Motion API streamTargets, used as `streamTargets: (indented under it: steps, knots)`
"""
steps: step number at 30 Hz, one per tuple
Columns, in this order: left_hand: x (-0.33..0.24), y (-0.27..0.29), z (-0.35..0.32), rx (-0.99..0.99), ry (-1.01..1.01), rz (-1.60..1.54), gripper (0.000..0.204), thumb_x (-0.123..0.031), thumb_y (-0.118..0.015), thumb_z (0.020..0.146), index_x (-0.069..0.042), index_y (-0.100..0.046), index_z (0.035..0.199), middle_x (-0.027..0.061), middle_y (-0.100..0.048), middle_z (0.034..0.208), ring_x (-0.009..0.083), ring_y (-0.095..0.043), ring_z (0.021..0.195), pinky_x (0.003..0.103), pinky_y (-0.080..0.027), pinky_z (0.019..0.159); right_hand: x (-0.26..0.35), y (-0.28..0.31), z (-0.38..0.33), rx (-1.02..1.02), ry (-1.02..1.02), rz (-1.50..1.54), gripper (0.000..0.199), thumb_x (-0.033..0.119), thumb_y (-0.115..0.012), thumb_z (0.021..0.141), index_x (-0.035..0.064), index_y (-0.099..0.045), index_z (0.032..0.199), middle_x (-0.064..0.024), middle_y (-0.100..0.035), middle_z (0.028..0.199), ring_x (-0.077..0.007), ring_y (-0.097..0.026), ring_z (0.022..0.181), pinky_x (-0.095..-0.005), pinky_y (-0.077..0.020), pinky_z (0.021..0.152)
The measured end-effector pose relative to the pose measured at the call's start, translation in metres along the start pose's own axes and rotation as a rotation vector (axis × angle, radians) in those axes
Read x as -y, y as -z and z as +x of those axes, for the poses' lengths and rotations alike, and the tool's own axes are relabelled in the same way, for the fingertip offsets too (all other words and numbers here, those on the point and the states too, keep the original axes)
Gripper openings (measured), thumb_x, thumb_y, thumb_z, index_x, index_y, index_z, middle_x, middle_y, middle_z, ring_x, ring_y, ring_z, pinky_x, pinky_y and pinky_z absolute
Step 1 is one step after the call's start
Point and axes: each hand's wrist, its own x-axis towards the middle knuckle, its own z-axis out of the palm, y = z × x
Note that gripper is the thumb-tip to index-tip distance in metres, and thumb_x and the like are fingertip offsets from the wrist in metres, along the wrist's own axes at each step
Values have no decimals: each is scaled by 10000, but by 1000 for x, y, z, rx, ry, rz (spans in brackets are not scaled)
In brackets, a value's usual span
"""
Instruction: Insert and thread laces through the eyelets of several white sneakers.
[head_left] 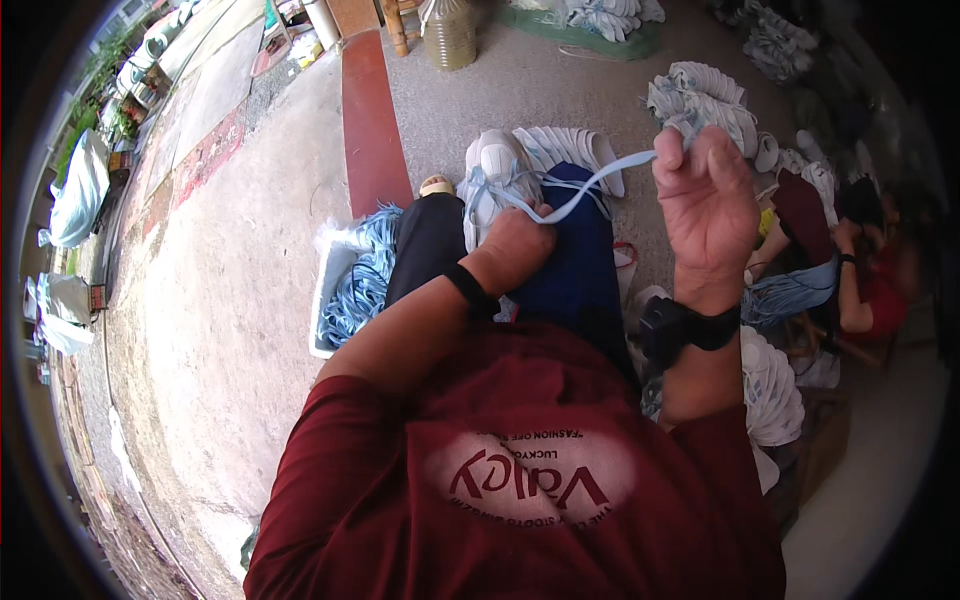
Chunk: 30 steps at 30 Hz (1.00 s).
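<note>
A white shoe upper with light blue lacing lies against my knees, toe pointing away. My left hand is closed at its near end; the fingertips are partly hidden. From there a flat light blue shoelace stretches up and to the right. Its far end is pinched between the fingers of my right hand, which is raised with the palm turned toward me. Just behind the shoe, a row of nested white shoe uppers leans beside my blue-clad knee.
A white box full of blue laces stands at my left. More stacked uppers lie ahead right, others by my right elbow. A co-worker in red sits at the right near blue laces. A large jar stands ahead.
</note>
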Motion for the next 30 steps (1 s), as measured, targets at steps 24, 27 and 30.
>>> streamTargets:
  steps: [24,27,30]
  knots:
    - [4,125,-61,-914,234,-1198,31,1,-616,833,7,-586,835,39,-579,774,80,-544,665,213,-430,588,-98,-35,-3,96,-421,-421,132,78,-599,857,-29,-641,919,-53,-620,754,-87,-546,566,-195,-436,473]
    - [1,134,-63,-826,283,-1504,29,-6,-627,828,10,-607,841,32,-588,779,77,-548,644,203,-421,584,-97,-43,-5,76,-427,-418,146,86,-585,868,-41,-632,922,-75,-618,712,-84,-543,533,-175,-403,432]
    - [4,130,-66,-797,284,-1585,37,-6,-635,821,11,-635,854,35,-603,781,82,-556,654,206,-429,606,-96,-40,-4,97,-497,-388,151,89,-582,869,-46,-627,918,-88,-613,674,-79,-534,500,-166,-385,418]
